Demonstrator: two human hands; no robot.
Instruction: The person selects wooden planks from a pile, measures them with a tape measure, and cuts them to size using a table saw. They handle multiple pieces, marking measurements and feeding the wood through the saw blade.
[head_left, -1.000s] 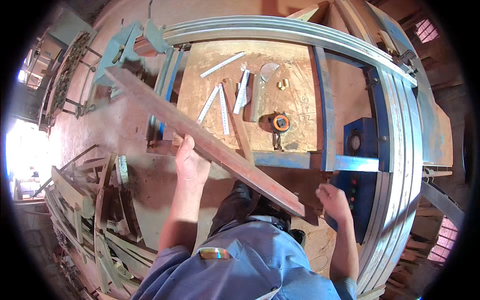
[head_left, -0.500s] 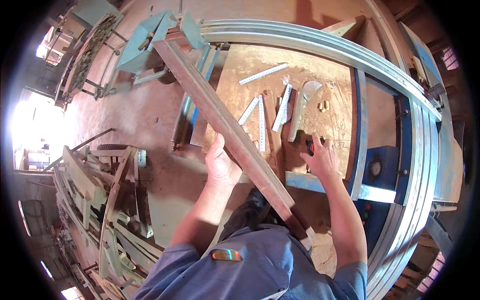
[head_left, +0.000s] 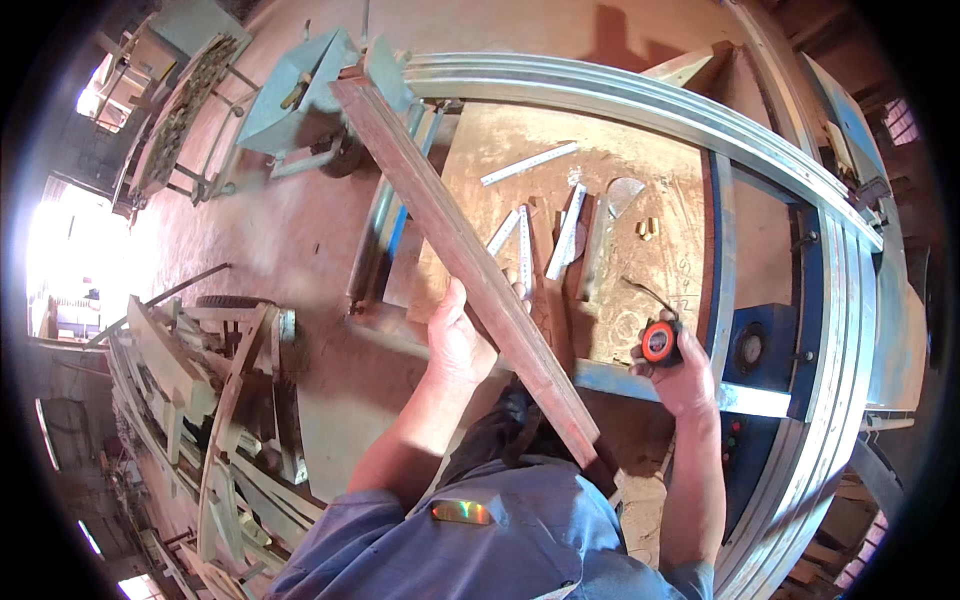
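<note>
My left hand grips a long reddish-brown wooden beam around its middle. The beam slants from the upper left down to the right near my waist. My right hand is closed around a round black and orange tape measure, above the near edge of the wooden work board. Out of the tape measure a short strip sticks toward the board. On the board lie a white folding ruler, a flat white rule, a wooden try square and small brass-coloured pieces.
A long metal rail frames the board at the back and bends down the right side. A blue box with a dial sits at the right. At the left, wooden offcuts are piled up. A pale green metal bin stands farther back.
My right hand has lifted the tape measure off the board and brought it toward me and to the right. The beam has shifted slightly right, still in my left hand.
</note>
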